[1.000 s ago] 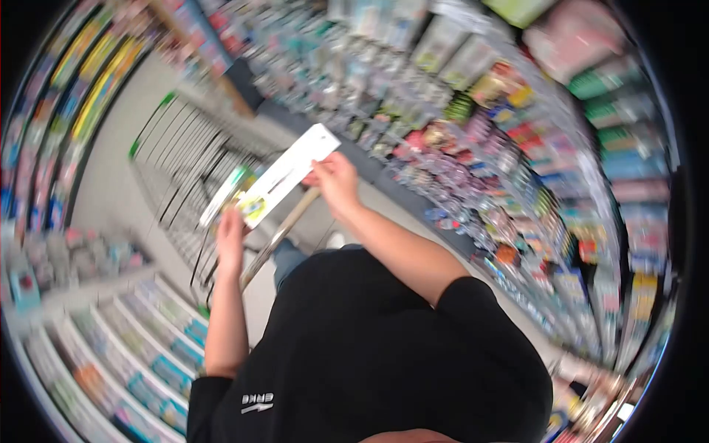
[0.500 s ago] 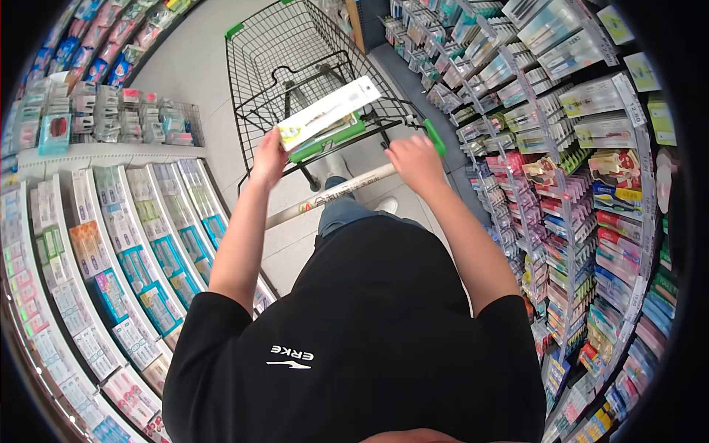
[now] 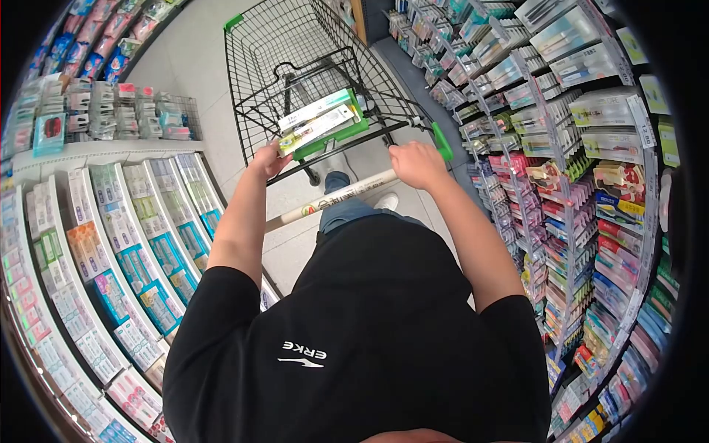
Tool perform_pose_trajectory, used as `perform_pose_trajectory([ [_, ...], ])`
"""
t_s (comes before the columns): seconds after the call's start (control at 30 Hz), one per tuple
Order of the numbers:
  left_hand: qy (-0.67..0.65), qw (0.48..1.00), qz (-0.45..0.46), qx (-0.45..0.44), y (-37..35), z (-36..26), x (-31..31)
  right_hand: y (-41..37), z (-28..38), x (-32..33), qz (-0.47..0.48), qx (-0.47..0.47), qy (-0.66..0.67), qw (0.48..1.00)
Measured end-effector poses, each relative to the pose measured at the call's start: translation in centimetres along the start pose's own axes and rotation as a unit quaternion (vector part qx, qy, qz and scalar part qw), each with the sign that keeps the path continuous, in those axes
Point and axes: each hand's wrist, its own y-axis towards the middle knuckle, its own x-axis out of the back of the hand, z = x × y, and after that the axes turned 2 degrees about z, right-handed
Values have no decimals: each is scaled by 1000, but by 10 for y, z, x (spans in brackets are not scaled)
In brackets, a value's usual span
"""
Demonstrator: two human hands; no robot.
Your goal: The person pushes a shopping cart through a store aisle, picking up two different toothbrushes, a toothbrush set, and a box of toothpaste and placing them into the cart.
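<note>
My left hand (image 3: 272,160) is closed on the lower left end of a long white and yellow-green package (image 3: 319,129). That package lies slanted over the green child-seat panel (image 3: 347,135) of a wire shopping cart (image 3: 255,55). Just behind it is a white and teal box (image 3: 314,111), also at the seat. My right hand (image 3: 417,164) is curled at the cart's near right side, beside the green corner piece (image 3: 442,142) and the right end of the pale handle bar (image 3: 340,193). What its fingers grip there is hidden.
Shelves of boxed goods (image 3: 136,251) run along the left, with a wire basket of small packs (image 3: 125,114) above them. Hanging packages (image 3: 550,192) fill the racks on the right. My shoe (image 3: 386,201) shows on the tiled floor below the handle.
The long package has moved down and nearer, from raised above the cart seat to lying at it, with my left hand lower too. The white and teal box now shows. My right hand has shifted slightly.
</note>
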Motion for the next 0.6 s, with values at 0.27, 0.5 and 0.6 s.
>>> perform_pose_trajectory([
  [0.27, 86, 989, -56, -111, 24, 14, -3, 0, -2, -6, -29, 19, 8, 999],
  [0.5, 146, 980, -102, -92, 28, 7, -8, 1, -4, -9, -43, 29, 3, 999],
  [0.6, 101, 988, -81, -89, 26, 7, -5, 1, -4, -8, -42, 25, 3, 999],
])
